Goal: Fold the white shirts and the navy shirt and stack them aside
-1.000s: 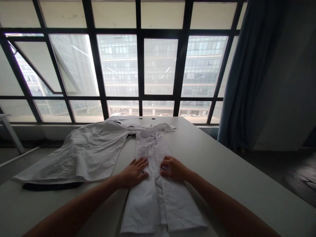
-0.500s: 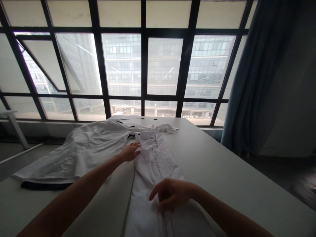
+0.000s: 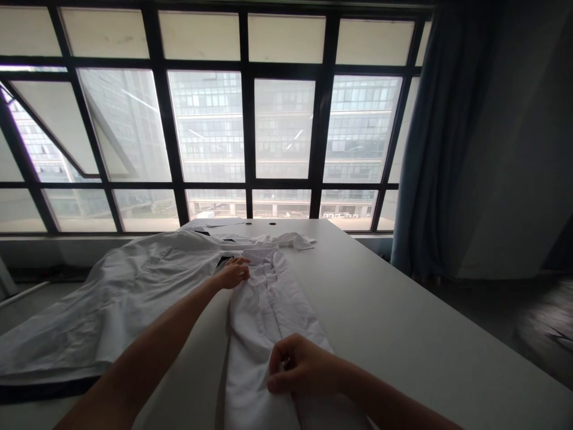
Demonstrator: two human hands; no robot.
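A white collared shirt (image 3: 255,334) lies lengthwise on the white table, its collar at the far end and a front seam running toward me. My left hand (image 3: 233,273) reaches to the left side of the collar, fingers stretched out and touching the cloth. Nearer to me, my right hand (image 3: 304,365) is closed in a pinch over the shirt front, thumb and forefinger together at the fabric. The palm hides the cloth beneath it. Left of this shirt, a second white garment (image 3: 147,269) is spread out, rumpled, with a dark strip (image 3: 49,389) along its near edge.
The white table (image 3: 403,334) stretches toward large dark-framed windows (image 3: 206,125), one pane tilted. Another piece of white cloth (image 3: 295,240) lies beyond the collar. A blue-grey curtain (image 3: 439,149) hangs on the right.
My right hand has gone from loosely curled with the forefinger extended to a pinch on the shirt. My left hand stays by the collar, its fingers shifted slightly. The view has turned a little right.
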